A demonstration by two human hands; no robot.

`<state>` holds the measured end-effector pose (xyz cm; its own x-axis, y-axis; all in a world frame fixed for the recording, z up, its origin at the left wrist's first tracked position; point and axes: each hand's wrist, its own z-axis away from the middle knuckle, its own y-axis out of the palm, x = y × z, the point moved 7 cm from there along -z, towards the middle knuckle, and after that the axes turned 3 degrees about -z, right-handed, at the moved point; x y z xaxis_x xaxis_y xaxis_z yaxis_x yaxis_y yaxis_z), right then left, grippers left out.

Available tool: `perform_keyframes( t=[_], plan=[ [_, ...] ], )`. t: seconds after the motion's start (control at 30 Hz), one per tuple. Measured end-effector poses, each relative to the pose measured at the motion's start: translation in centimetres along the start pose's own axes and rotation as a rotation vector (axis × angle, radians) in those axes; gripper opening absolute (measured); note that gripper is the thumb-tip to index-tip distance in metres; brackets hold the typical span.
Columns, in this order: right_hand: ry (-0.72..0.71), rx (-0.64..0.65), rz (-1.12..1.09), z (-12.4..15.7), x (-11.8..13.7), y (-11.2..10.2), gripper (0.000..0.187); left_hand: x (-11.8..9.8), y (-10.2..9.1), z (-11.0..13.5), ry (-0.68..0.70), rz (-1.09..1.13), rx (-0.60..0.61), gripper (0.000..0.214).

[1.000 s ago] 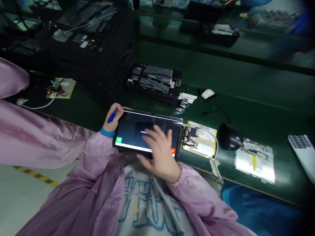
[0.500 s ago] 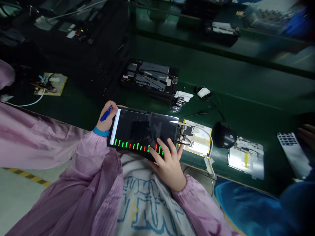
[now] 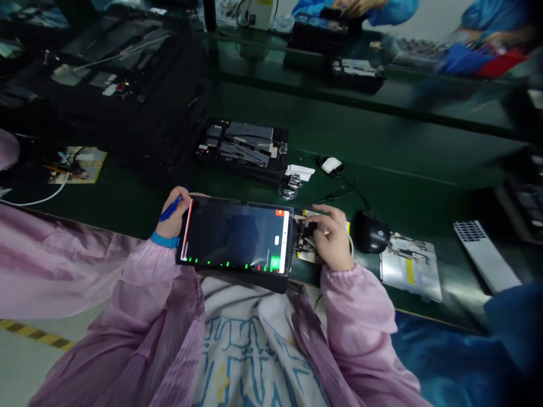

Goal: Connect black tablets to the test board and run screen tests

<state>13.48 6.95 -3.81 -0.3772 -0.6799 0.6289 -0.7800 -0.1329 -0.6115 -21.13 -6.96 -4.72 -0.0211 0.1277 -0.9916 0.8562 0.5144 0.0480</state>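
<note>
A dark tablet (image 3: 235,240) with a lit screen showing small green marks and a red edge rests at the near edge of the green bench. My left hand (image 3: 173,215) grips its left edge and also holds a blue pen (image 3: 170,208). My right hand (image 3: 333,237) lies on the yellow circuit board (image 3: 306,255) just right of the tablet, fingers curled over the connector and white cable there. What the fingers pinch is hidden.
A black round scanner (image 3: 370,232) and a silver board (image 3: 410,274) lie to the right, then a grey keypad (image 3: 483,255). An opened device (image 3: 241,144) sits behind the tablet. Black trays (image 3: 106,90) stand at far left. Other people in blue work across the bench.
My right hand left the tablet screen and moved right onto the yellow circuit board. The screen changed from a row of green and red bars to a mostly dark view.
</note>
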Motion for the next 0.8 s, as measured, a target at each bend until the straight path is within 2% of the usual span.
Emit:
perform_keyframes(
  t=[0.17, 0.27, 0.37, 0.67, 0.8],
  plan=[
    [-0.018, 0.072, -0.025, 0.2, -0.3, 1.7, 0.026, -0.5, 0.2, 0.0, -0.009, 0.056, 0.036, 0.028],
    [0.017, 0.056, -0.025, 0.1, -0.2, 1.5, 0.017, -0.8, 0.4, 0.2, -0.008, 0.068, 0.038, 0.026],
    [0.048, 0.052, 0.003, -0.2, -0.6, 1.2, 0.018, -0.9, 0.6, 0.2, -0.024, 0.076, 0.021, 0.028],
    [0.162, 0.074, -0.037, -0.4, -2.0, 1.1, 0.014, 0.0, 0.3, 0.1, -0.234, 0.006, -0.016, 0.025],
    [0.173, 0.073, -0.027, -0.7, -2.2, 1.3, 0.013, -0.2, 0.2, -0.4, -0.227, -0.012, -0.037, 0.025]
  ],
)
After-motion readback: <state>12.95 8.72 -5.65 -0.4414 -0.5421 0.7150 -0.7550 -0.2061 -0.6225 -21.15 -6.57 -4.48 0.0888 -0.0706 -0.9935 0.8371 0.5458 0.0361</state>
